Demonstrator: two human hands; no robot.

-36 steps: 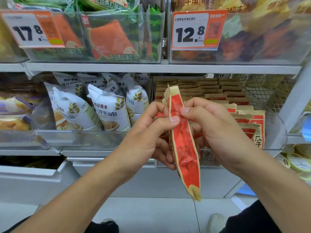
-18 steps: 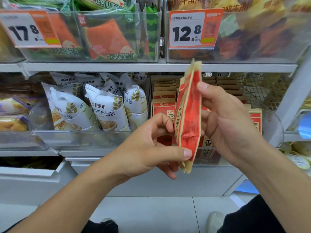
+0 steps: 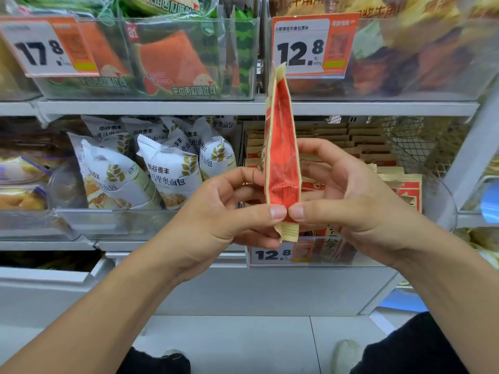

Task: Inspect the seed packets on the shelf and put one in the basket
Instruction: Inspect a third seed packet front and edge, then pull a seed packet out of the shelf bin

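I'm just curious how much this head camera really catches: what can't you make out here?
- Basket: none shows anywhere in the head view.
- Red packet: held edge-on by the left hand and right hand, so its front face is turned away and the print on the side showing is too blurred to read.
- Packets in the bin: partly hidden behind both hands.
- Top-right bags: blurred.

Glossy red seed packet with matt tan paper edges; clear plastic bins.

Person is showing bare forearms, no sleeves, watch or rings in view on the left hand or right hand. Nails are looking short and unpainted. Person is wearing dark trousers and a pale shoe.
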